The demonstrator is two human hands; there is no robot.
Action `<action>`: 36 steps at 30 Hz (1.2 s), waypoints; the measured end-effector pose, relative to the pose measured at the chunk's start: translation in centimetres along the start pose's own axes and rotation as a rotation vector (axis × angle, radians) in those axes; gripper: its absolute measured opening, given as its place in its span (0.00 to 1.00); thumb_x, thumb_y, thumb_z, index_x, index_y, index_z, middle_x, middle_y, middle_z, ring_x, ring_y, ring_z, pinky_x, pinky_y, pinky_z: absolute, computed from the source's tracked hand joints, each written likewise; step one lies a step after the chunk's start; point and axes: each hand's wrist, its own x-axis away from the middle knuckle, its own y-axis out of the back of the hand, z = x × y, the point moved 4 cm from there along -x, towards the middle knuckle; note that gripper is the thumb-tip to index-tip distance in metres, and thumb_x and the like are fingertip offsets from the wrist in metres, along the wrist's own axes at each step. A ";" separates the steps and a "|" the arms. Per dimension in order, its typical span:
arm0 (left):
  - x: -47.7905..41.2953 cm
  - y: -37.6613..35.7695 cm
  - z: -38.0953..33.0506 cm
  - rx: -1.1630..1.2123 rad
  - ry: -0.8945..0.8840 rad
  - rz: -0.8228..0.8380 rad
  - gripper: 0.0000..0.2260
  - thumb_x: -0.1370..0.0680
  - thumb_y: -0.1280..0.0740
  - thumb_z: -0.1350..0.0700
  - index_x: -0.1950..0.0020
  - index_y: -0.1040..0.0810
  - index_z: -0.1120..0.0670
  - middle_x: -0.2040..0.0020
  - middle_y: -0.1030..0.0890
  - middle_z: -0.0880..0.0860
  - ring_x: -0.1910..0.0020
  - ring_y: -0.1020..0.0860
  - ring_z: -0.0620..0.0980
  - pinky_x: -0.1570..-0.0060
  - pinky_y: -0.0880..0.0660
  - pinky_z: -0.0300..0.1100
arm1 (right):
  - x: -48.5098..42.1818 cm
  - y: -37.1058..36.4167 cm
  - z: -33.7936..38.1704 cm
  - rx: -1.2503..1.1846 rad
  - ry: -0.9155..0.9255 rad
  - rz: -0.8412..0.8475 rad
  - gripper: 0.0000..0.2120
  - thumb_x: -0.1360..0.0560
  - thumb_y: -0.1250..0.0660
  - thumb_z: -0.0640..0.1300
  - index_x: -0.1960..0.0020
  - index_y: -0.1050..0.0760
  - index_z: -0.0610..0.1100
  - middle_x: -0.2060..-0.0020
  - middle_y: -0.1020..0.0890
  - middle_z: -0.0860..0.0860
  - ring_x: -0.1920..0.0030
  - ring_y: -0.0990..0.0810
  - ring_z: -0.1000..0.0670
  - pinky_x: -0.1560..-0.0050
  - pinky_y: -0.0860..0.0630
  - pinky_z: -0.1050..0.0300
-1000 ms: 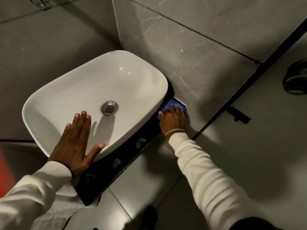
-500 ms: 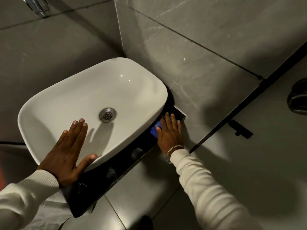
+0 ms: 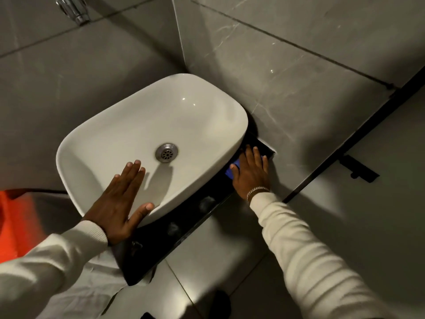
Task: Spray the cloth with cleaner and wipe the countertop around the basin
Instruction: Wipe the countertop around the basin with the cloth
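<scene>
A white vessel basin [image 3: 128,139] with a metal drain [image 3: 166,152] sits on a narrow black countertop [image 3: 184,217]. My left hand [image 3: 119,201] lies flat, fingers spread, on the basin's near rim. My right hand [image 3: 251,171] presses a blue cloth [image 3: 231,170] flat onto the countertop at the basin's right side, close to the grey wall. Most of the cloth is hidden under the hand. No spray bottle is in view.
Grey marble-look wall tiles [image 3: 299,88] close in behind and to the right of the basin. A chrome tap [image 3: 73,9] juts out at top left. A black-framed glass panel [image 3: 358,132] runs diagonally at right. Something orange-red [image 3: 13,224] sits at far left.
My right hand has drawn the blue cloth back from the far corner toward me along the countertop, covering more of it. My left hand stays on the basin rim.
</scene>
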 end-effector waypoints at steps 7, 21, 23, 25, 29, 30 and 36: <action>0.0 0.5 -0.5 0.021 0.020 0.007 0.44 0.30 0.61 0.28 0.24 0.52 0.58 0.22 0.54 0.54 0.23 0.58 0.51 0.24 0.54 0.52 | 6.1 -1.7 5.7 0.008 0.079 0.017 0.26 0.22 0.44 0.53 0.31 0.31 0.37 0.28 0.32 0.39 0.25 0.39 0.40 0.24 0.49 0.41; -0.1 0.2 -0.3 -0.003 -0.010 0.003 0.44 0.31 0.65 0.28 0.24 0.56 0.57 0.21 0.57 0.56 0.23 0.61 0.51 0.24 0.56 0.52 | 8.7 -1.6 6.1 -0.010 0.121 0.041 0.32 0.21 0.44 0.56 0.24 0.42 0.39 0.24 0.39 0.41 0.23 0.44 0.42 0.24 0.50 0.43; -0.6 0.1 -0.6 -0.023 -0.032 0.011 0.44 0.31 0.65 0.29 0.23 0.56 0.57 0.21 0.57 0.56 0.23 0.60 0.52 0.24 0.56 0.53 | 7.0 -1.5 5.1 -0.020 -0.048 0.024 0.32 0.20 0.46 0.56 0.23 0.45 0.39 0.22 0.43 0.42 0.22 0.49 0.42 0.23 0.52 0.42; 0.5 0.7 0.5 -0.034 -0.069 0.022 0.45 0.31 0.65 0.28 0.23 0.55 0.57 0.21 0.57 0.57 0.23 0.60 0.53 0.24 0.56 0.55 | 8.2 -2.0 8.8 -0.047 -0.151 0.021 0.31 0.20 0.46 0.55 0.23 0.46 0.38 0.22 0.45 0.41 0.22 0.51 0.41 0.23 0.54 0.41; 0.8 0.0 -0.3 0.032 -0.100 0.045 0.44 0.30 0.61 0.28 0.23 0.56 0.57 0.21 0.57 0.56 0.23 0.60 0.52 0.24 0.55 0.54 | 13.1 -3.3 11.4 -0.060 0.053 0.012 0.30 0.22 0.45 0.56 0.26 0.37 0.39 0.25 0.36 0.41 0.24 0.42 0.41 0.24 0.47 0.41; 0.7 0.0 -0.3 0.065 -0.093 0.041 0.42 0.28 0.58 0.30 0.23 0.56 0.57 0.21 0.57 0.56 0.23 0.60 0.52 0.24 0.55 0.54 | 13.8 -3.2 10.9 -0.057 0.134 0.019 0.30 0.22 0.46 0.58 0.27 0.36 0.41 0.26 0.34 0.42 0.24 0.39 0.41 0.25 0.44 0.42; 0.0 0.7 0.8 0.161 -0.142 0.035 0.36 0.25 0.50 0.39 0.23 0.57 0.57 0.21 0.58 0.55 0.23 0.61 0.52 0.24 0.58 0.52 | 11.3 -3.4 11.4 -0.120 -0.157 -0.105 0.28 0.21 0.42 0.56 0.26 0.36 0.41 0.24 0.38 0.43 0.24 0.42 0.40 0.25 0.43 0.40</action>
